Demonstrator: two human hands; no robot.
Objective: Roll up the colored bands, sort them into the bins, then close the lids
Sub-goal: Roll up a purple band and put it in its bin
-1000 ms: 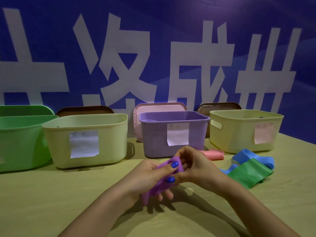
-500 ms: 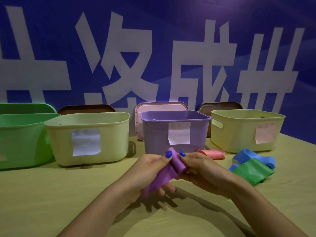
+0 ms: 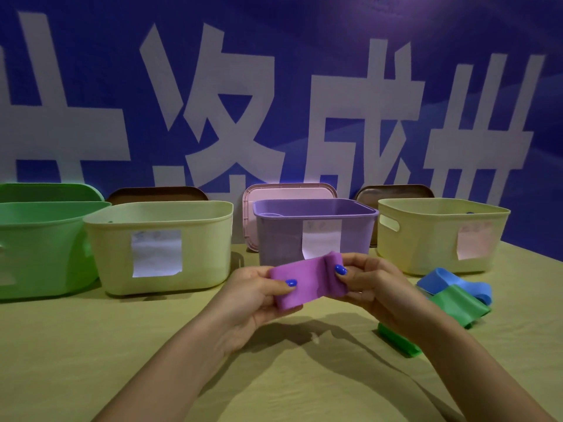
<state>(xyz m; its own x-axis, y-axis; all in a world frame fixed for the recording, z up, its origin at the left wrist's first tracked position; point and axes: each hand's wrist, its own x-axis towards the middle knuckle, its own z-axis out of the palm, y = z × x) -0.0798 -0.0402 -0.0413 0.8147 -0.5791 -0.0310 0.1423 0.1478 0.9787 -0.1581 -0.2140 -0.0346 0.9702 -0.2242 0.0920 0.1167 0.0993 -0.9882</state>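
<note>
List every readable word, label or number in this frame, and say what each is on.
"洛成册": large white characters on the blue backdrop; a further character at its left edge is cut off.
Paper label on the left yellow bin: faint marks, unreadable.
Label on the purple bin: unreadable.
Pink label on the right yellow bin: unreadable.

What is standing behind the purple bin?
A pink lid stands upright behind the purple bin, against the blue wall. Its top and left edges show; the bin covers the rest.
</note>
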